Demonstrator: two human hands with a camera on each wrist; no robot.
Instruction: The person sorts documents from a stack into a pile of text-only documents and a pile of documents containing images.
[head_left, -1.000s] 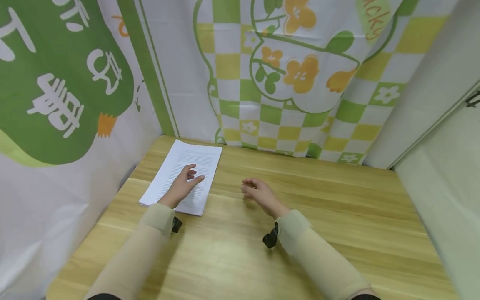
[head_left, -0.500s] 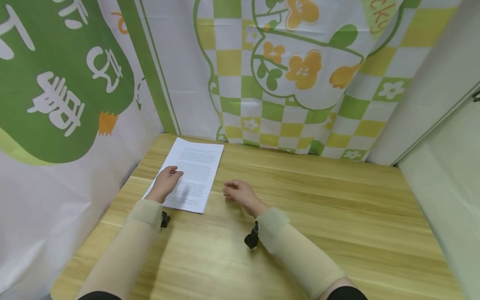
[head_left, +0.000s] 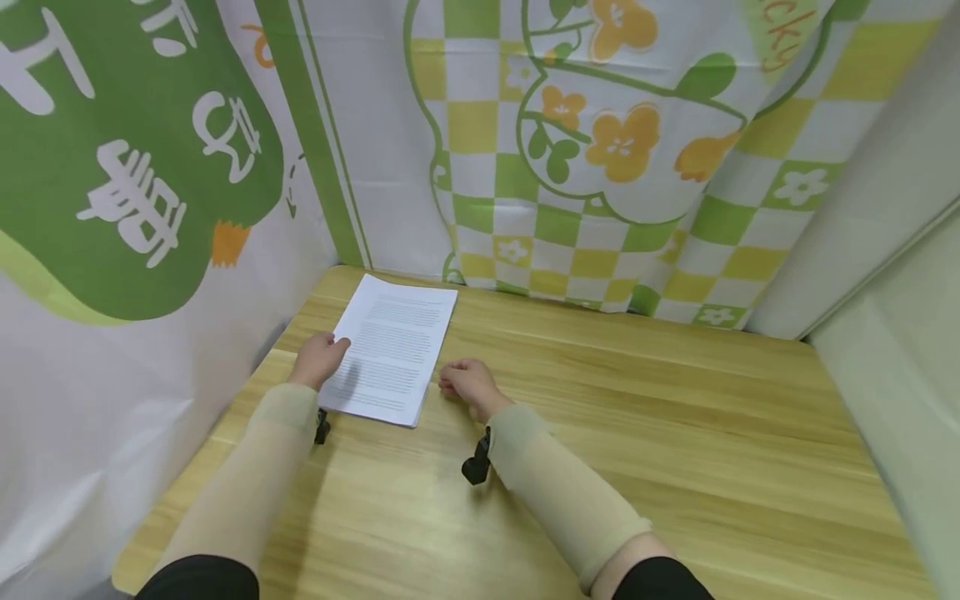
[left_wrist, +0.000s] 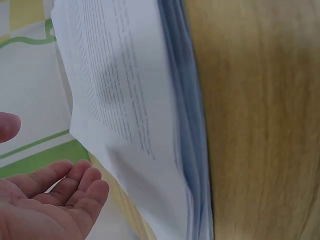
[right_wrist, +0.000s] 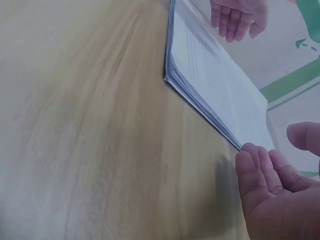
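A stack of printed paper (head_left: 393,350) lies flat at the back left of the wooden table. My left hand (head_left: 317,360) is at its left edge, the thumb over the margin. In the left wrist view that hand (left_wrist: 55,200) has its palm facing the stack (left_wrist: 125,100), fingers relaxed and slightly bent. At the opposite long side is my right hand (head_left: 472,387). In the right wrist view its fingertips (right_wrist: 247,152) are right at the edge of the sheets (right_wrist: 215,85), thumb apart from the fingers. Neither hand grips anything.
The wooden table (head_left: 637,433) extends to the right and toward the front. A checked, flowered curtain (head_left: 517,208) hangs along the back edge, and a green-and-white printed sheet (head_left: 225,333) hangs on the left. Small black devices (head_left: 476,467) sit at both wrists.
My left hand has moved left from over the printed page to the stack's left edge. My right hand has come left, close to its right edge. The paper has stayed in place.
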